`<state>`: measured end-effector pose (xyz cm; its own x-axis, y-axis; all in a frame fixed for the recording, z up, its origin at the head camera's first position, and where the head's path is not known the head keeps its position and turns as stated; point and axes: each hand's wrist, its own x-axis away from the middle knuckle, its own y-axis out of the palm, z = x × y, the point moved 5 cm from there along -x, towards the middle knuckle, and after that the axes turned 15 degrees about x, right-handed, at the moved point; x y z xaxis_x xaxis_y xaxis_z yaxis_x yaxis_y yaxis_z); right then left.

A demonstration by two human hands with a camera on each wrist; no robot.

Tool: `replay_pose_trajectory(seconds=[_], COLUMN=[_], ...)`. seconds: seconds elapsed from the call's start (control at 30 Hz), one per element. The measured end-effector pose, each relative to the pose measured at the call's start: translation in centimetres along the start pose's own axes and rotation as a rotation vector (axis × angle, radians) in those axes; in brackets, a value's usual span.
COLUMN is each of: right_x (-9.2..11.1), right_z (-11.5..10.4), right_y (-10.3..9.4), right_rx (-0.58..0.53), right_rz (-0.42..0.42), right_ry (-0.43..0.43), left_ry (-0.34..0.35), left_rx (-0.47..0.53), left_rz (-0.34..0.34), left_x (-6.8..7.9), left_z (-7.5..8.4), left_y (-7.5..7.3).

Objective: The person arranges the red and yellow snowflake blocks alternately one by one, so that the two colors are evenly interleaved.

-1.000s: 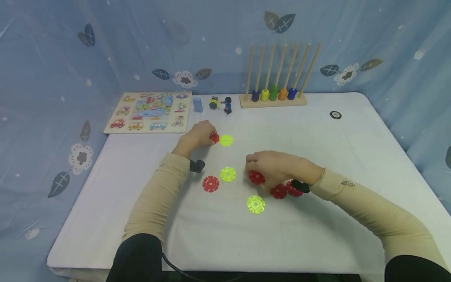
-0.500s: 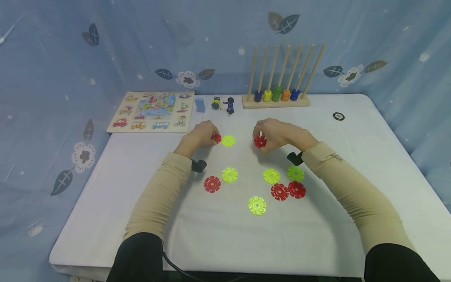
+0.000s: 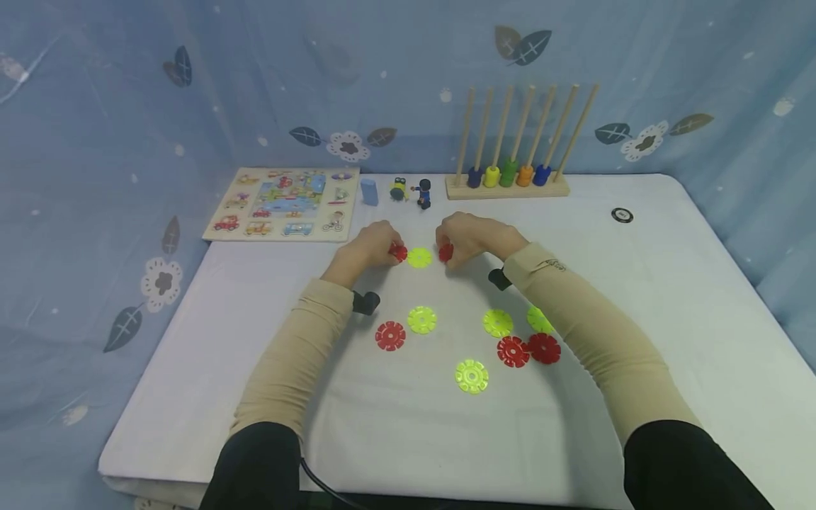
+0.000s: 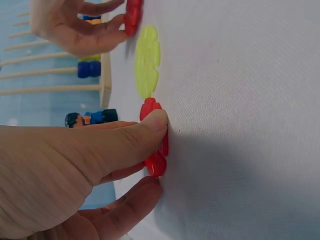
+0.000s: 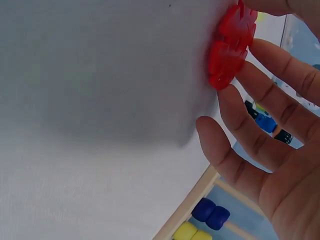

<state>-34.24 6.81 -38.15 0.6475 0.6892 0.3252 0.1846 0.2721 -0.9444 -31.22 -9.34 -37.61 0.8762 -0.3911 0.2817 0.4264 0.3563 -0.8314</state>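
Head view: right hand [image 3: 465,237] brings its pinched red disc [image 3: 447,252] nearer, flanking the yellow disc [image 3: 419,257] at three o'clock, while left hand [image 3: 373,244] pinches a red piece [image 3: 400,253] at nine.

Free white tabletop [image 3: 663,319] at near right, peg rack [image 3: 508,192] (tall) behind — yellow disc [image 3: 419,257] blocking between hands [image 3: 372,246] [image 3: 467,236]

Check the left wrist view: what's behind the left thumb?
A red disc, pinched by the left hand. Its two ends and part of one edge show; the stretch behind the thumb is covered.
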Motion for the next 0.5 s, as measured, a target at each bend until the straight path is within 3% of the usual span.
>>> replay_pose_trajectory(seconds=[0.5], right_x=[-0.69], right_z=[-0.71], right_y=[0.00], right_rx=[-0.027], right_rz=[-0.041], right_ry=[0.023], left_ry=[0.001], left_rx=[-0.032], left_rz=[-0.008], left_x=[-0.28], left_z=[-0.11], left_y=[0.09])
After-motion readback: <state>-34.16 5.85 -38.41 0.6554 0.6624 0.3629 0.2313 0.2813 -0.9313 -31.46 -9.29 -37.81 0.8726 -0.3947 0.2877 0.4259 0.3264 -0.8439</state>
